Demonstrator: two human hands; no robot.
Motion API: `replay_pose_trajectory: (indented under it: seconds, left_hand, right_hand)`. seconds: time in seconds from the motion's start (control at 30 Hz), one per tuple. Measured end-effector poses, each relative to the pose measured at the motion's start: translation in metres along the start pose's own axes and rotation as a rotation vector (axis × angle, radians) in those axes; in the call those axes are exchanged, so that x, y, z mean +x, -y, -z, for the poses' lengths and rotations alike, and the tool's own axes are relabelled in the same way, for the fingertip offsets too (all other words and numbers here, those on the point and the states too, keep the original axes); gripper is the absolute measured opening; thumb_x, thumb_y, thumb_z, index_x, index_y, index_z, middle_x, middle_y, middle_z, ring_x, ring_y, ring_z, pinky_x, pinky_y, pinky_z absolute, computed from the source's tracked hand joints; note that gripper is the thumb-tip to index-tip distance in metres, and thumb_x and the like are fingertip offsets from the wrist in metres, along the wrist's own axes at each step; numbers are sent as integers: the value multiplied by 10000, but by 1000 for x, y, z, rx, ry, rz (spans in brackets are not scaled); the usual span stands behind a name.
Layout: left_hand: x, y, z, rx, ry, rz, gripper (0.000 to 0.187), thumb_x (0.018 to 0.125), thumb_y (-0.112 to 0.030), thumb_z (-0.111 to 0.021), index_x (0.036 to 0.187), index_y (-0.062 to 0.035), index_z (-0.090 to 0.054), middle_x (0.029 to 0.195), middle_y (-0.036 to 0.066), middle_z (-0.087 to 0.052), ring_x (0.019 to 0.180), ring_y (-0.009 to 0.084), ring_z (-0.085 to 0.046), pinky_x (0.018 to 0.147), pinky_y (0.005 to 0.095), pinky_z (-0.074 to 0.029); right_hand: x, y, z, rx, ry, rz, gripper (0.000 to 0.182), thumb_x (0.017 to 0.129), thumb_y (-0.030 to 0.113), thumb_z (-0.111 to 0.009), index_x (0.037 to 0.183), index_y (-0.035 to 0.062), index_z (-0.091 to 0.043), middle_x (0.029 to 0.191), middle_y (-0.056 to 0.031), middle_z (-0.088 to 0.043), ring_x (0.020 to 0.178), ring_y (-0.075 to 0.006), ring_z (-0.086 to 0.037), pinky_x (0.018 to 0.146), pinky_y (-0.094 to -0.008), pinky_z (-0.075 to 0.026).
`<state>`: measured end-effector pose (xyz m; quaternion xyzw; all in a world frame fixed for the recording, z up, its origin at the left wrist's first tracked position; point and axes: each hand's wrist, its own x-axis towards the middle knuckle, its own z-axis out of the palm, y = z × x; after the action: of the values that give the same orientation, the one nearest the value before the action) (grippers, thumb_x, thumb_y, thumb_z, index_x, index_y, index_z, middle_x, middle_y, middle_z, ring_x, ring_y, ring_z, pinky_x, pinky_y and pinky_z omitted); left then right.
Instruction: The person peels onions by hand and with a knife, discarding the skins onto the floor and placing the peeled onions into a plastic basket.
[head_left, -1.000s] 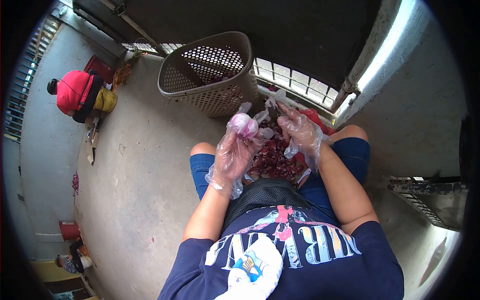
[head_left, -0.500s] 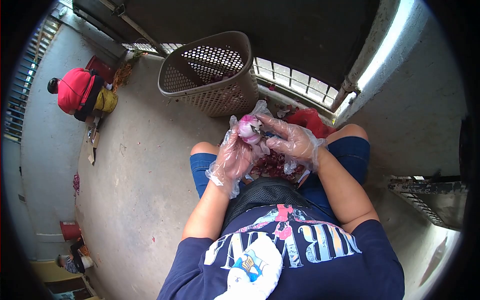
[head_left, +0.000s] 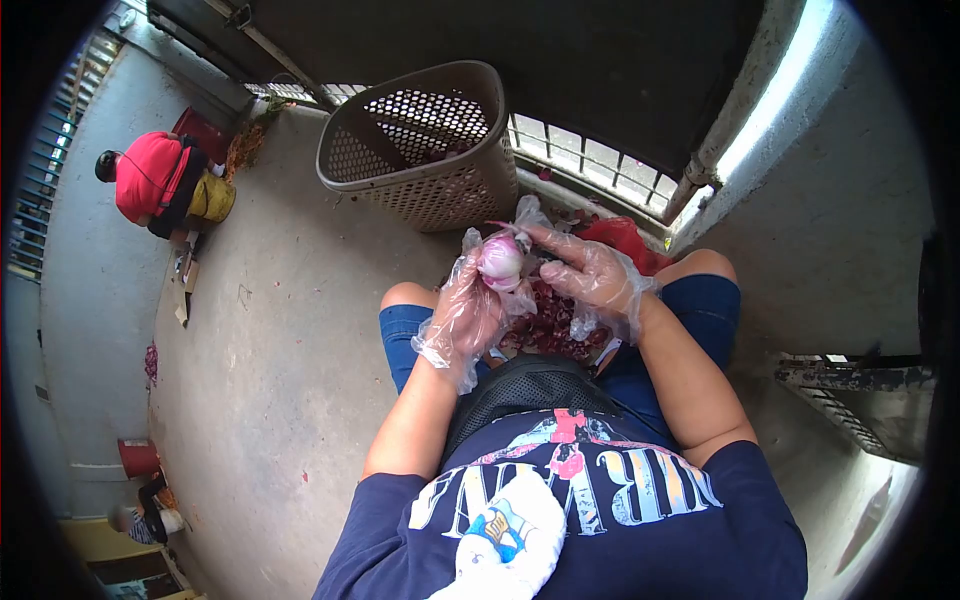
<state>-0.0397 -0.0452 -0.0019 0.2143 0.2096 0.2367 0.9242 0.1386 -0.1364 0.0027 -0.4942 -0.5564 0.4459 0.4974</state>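
Onion [head_left: 501, 260] in the left fingers [head_left: 466, 272]

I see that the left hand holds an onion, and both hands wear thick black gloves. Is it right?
Not quite: the head view shows thin, see-through gloves, not thick black ones. The left hand does hold an onion.

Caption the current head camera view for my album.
Gloved left hand holding a pink-and-white onion, gloved right hand close by, dark red peelings below, basket beyond.
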Motion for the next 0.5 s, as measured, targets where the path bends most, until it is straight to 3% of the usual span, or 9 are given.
replay_pose_trajectory:
  seconds: [0.1,0.17,0.5]
  left_hand:
    - [1,-1,2,-12,3,16,406,936,-346,-448,1220,-57,-476,1147,116,-554,965,253,-569,812,402,-494]
    - [0,-2,6,-15,20,28,409,941,-340,-440,1237,-59,-464,1181,117,-538,994,259,-566,834,412,-495]
    - [3,2,15,-4,46,57,397,947,-353,-416,1213,-65,-476,1113,102,-552,895,232,-572,786,365,-495]
  right_hand:
    - [-3,-3,-4,22,-26,85,574,875,246,-572,1378,90,-343,1331,-147,-461,1227,-238,-450,1021,-322,-332]
    - [-2,-4,-5,-136,56,115,610,876,274,-566,1395,92,-302,1342,-150,-447,1225,-254,-454,1020,-324,-336]
    - [0,0,0,-144,14,-9,495,884,293,-544,1320,84,-439,1314,-152,-477,1211,-250,-470,1008,-319,-348]
